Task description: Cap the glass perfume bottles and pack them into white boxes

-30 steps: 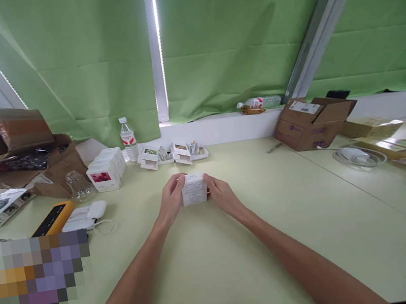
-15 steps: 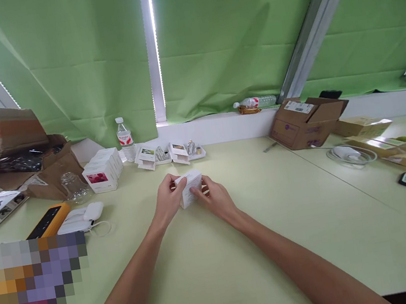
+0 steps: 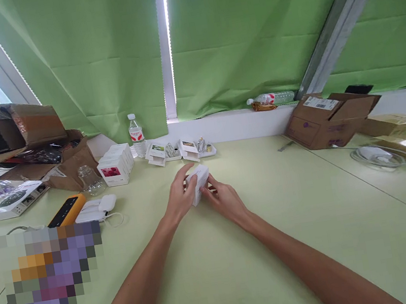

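Left hand (image 3: 181,203) – fingers are curling over the top and left face of the small white box (image 3: 199,176), clamped on it. Right hand (image 3: 225,201) – it is pinching the same box from the lower right, thumb and fingertips pressing against its near side, also closed on it.

Small white box – it is sitting just above centre frame, raised a little off the table (image 3: 206,269) and tilting, its long axis running from lower left to upper right. It is lying between the two hands at their fingertips, so both are touching it and neither is nearer; the left is covering more of it.

Surroundings, working outward:
- open little boxes (image 3: 181,150) are lying just beyond the held box, toward the top of the frame, with small items in them too small to tell.
- water bottle (image 3: 135,130) is standing upright to their left, against the sill.
- row of white cartons (image 3: 115,164) is standing left of centre, a pink picture facing the camera.
- glass jar (image 3: 90,179), white case (image 3: 98,208) and orange-edged device (image 3: 66,210) are resting at middle left, well apart from the hands.
- brown cardboard box (image 3: 331,119) is lying open at upper right; a coiled white cable (image 3: 378,155) is sitting below it at the right edge.
- green blinds (image 3: 96,61) are filling the top of the frame.
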